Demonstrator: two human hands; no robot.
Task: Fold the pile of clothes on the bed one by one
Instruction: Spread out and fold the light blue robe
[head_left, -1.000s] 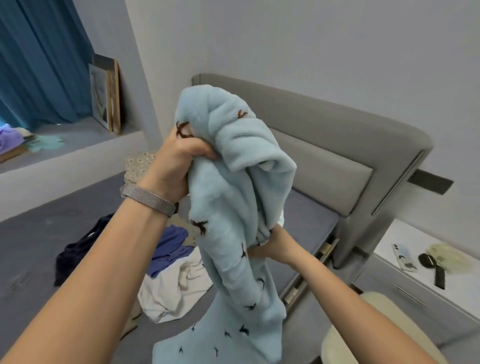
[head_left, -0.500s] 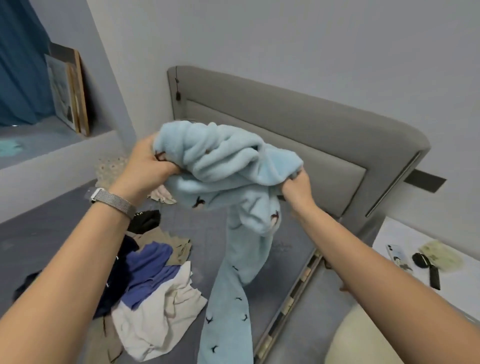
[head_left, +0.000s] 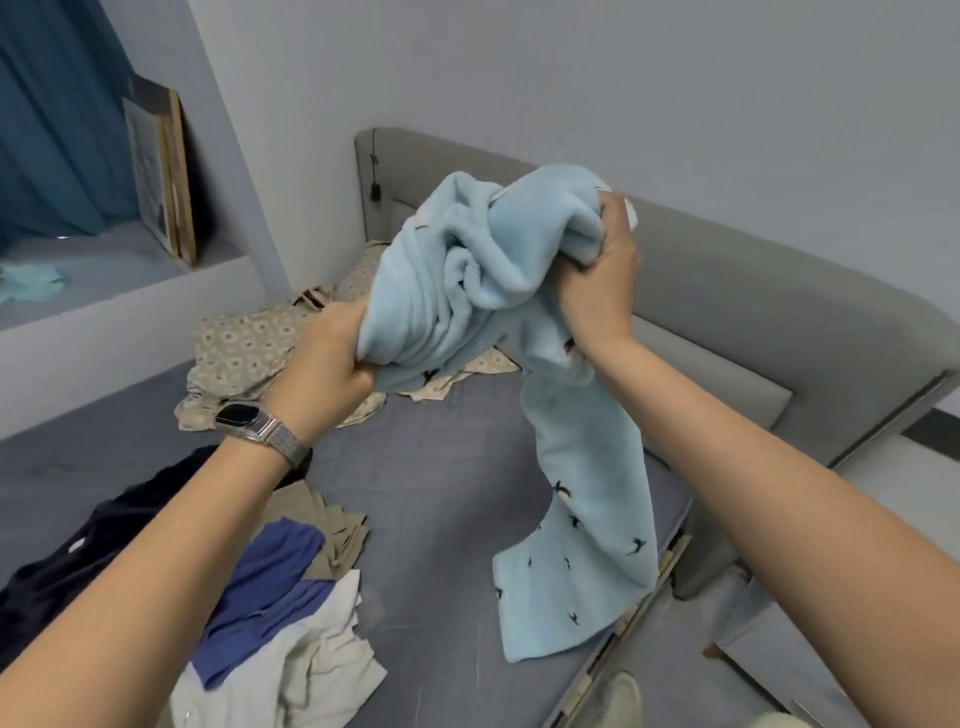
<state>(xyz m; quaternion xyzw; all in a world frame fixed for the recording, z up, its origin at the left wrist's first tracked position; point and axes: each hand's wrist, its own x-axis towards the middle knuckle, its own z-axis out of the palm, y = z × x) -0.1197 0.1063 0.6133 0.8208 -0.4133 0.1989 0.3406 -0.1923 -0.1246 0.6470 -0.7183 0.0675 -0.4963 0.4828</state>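
Note:
A fluffy light-blue garment (head_left: 462, 280) with small dark bird prints hangs bunched in the air above the grey bed (head_left: 441, 467). My left hand (head_left: 327, 358), with a watch on its wrist, grips the lower left of the bundle. My right hand (head_left: 602, 275) grips its upper right end, higher up. One long part trails down to the mattress near the bed's right edge. The pile of clothes (head_left: 270, 597) lies at lower left: a dark navy piece, a blue one, a beige one and a white one.
A patterned beige cloth (head_left: 244, 348) lies crumpled near the grey headboard (head_left: 727, 312). Framed pictures (head_left: 161, 171) lean on a ledge at left, by a blue curtain (head_left: 52, 119). The bed's right edge drops to the floor, where a pale shoe (head_left: 613, 701) shows.
My right hand rose and moved right with one end of the blue garment. My left hand dropped lower. The bundle now stretches diagonally between them, and the view shifted over the bed.

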